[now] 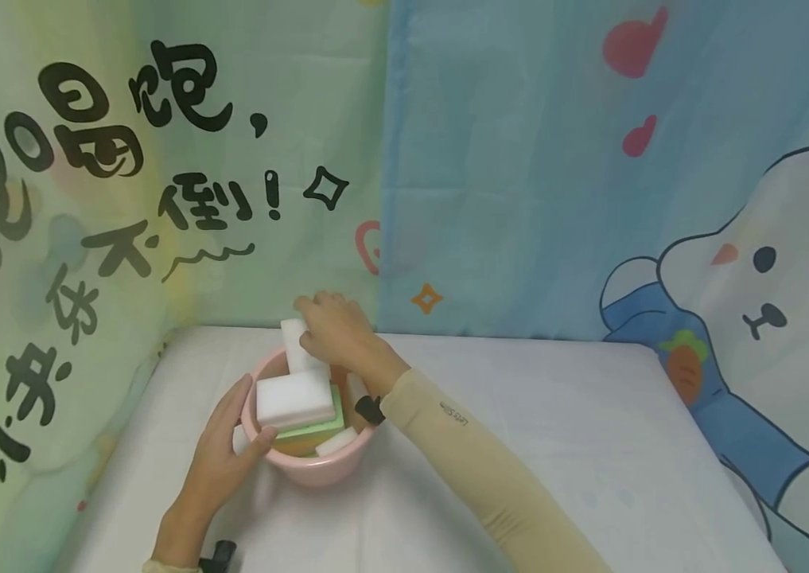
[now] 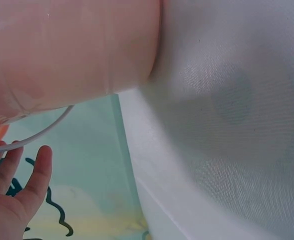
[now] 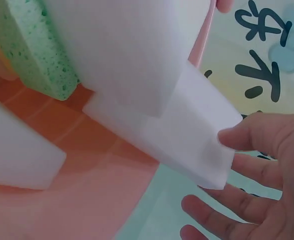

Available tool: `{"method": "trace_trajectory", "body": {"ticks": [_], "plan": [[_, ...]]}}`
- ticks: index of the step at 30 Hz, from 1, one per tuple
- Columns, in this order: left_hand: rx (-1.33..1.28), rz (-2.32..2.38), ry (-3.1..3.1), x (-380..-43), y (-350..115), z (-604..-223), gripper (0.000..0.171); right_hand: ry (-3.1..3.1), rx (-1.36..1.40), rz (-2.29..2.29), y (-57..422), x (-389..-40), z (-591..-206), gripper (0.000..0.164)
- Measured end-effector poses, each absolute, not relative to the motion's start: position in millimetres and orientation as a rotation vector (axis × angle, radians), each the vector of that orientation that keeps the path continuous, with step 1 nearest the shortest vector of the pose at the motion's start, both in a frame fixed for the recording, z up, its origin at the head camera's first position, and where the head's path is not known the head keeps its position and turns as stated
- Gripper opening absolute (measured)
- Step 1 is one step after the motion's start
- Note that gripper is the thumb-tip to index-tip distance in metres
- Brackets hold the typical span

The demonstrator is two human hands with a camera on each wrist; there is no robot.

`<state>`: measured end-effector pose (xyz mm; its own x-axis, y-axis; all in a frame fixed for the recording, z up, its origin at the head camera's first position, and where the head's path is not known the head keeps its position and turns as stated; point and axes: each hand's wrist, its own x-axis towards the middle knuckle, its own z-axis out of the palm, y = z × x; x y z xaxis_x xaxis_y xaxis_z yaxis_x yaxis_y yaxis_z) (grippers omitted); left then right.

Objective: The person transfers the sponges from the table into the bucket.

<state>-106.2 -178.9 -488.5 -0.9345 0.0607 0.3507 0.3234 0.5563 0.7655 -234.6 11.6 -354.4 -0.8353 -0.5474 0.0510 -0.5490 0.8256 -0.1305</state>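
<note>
My right hand [image 1: 343, 330] pinches the upper end of a white sponge block [image 3: 187, 135], thumb on its face and fingers behind. The block leans out over the far rim of a pink bucket [image 1: 321, 473]. A second white sponge block [image 1: 294, 399] lies on a green sponge [image 1: 338, 410] inside the bucket, overlapping the held one in the right wrist view. My left hand [image 1: 221, 458] holds the bucket's left side, its thumb at the rim and fingers along the outer wall. In the left wrist view those fingers are beside a thin pale handle [image 2: 46, 130].
More white pieces, one a sponge end [image 1: 337, 442], and something orange-yellow [image 1: 304, 443] sit lower in the bucket. The bucket stands on a white-covered table [image 1: 519, 430], near printed curtains [image 1: 490, 199] at the back and left.
</note>
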Motion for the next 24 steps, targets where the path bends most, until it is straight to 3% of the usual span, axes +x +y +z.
{"method": "trace_trajectory", "body": {"ticks": [24], "plan": [[-0.336, -1.251, -2.572, -112.7, -186.8, -478.2, 0.077, -2.938, 0.891, 0.350, 32.1, -232.3, -345.8, 0.043]]}}
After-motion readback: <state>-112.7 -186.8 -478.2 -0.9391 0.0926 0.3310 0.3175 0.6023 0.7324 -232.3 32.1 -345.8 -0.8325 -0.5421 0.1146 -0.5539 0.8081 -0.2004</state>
